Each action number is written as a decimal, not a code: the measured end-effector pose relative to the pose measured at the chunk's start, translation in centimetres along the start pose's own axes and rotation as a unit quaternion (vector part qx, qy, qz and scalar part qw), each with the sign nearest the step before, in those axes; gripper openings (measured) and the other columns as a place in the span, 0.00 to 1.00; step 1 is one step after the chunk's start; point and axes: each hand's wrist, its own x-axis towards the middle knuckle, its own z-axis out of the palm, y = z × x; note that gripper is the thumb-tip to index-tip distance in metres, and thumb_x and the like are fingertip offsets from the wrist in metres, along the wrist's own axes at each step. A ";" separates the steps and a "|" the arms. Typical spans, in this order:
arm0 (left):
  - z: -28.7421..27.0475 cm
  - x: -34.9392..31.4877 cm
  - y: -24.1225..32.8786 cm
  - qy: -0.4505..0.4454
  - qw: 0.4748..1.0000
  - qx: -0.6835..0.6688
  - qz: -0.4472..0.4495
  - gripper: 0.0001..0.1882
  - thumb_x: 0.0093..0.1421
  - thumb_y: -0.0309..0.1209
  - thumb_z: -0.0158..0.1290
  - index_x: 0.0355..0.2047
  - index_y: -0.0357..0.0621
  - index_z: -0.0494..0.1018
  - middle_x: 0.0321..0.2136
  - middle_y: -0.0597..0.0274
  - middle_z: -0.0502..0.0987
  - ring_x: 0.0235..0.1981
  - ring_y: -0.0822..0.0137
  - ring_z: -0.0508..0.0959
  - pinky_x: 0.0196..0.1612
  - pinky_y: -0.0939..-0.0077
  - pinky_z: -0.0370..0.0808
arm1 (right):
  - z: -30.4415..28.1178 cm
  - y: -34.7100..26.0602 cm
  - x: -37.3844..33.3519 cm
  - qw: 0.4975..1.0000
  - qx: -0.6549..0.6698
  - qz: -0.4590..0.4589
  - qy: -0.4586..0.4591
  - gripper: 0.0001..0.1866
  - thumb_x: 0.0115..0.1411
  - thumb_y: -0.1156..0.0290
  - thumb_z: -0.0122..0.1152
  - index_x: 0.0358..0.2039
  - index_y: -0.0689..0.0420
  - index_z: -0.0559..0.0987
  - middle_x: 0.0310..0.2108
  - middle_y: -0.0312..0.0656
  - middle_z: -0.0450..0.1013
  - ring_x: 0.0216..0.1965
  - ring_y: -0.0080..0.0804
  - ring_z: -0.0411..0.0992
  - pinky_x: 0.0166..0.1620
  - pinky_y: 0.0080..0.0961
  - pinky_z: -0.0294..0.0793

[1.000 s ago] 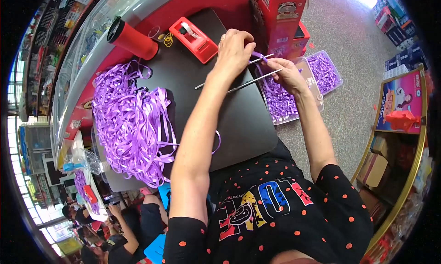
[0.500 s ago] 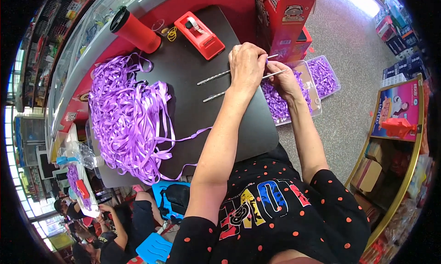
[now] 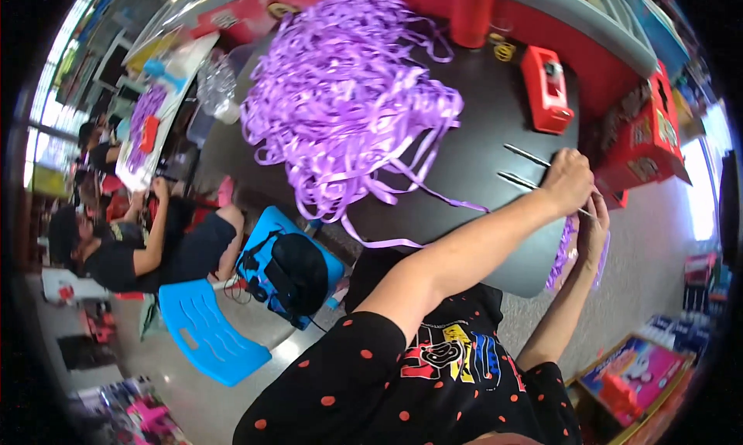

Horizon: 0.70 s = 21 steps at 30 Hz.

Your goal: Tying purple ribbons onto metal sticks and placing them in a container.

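Two slim metal rods (image 3: 526,154) lie side by side on a dark worktop (image 3: 480,166) in the head camera's view, at three o'clock from its centre, passing beneath a person's left hand (image 3: 569,183); they probably sit at the edge so both hands can get around their ends. The left arm stretches nearly straight from seven o'clock, back of the hand upward, fingers curled almost closed; what they grip is hidden. The right hand (image 3: 593,224) comes up from five o'clock, fingers raised and bent in close beside the left, near a thin rod tip; whether it pinches anything cannot be told. A heap of purple ribbon (image 3: 348,104) fills the ten o'clock side, apparently placed there to keep loose strands within reach, one trailing toward the left forearm. Small purple pieces (image 3: 562,255) show past the edge at four o'clock, below the right hand. A red tape dispenser (image 3: 546,89) stands at two o'clock, a red tumbler (image 3: 472,15) just past twelve, both likely set aside for elbow room.
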 end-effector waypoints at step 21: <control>1.5 0.0 0.2 0.025 0.999 -0.025 -0.006 0.10 0.45 0.33 0.52 0.18 0.41 0.79 0.25 0.54 0.75 0.38 0.57 0.70 0.45 0.63 0.63 | -3.2 2.7 0.8 0.983 -0.180 -0.009 -0.041 0.14 0.61 0.72 0.56 0.45 0.66 0.75 0.40 0.37 0.74 0.41 0.20 0.69 0.44 0.17 0.68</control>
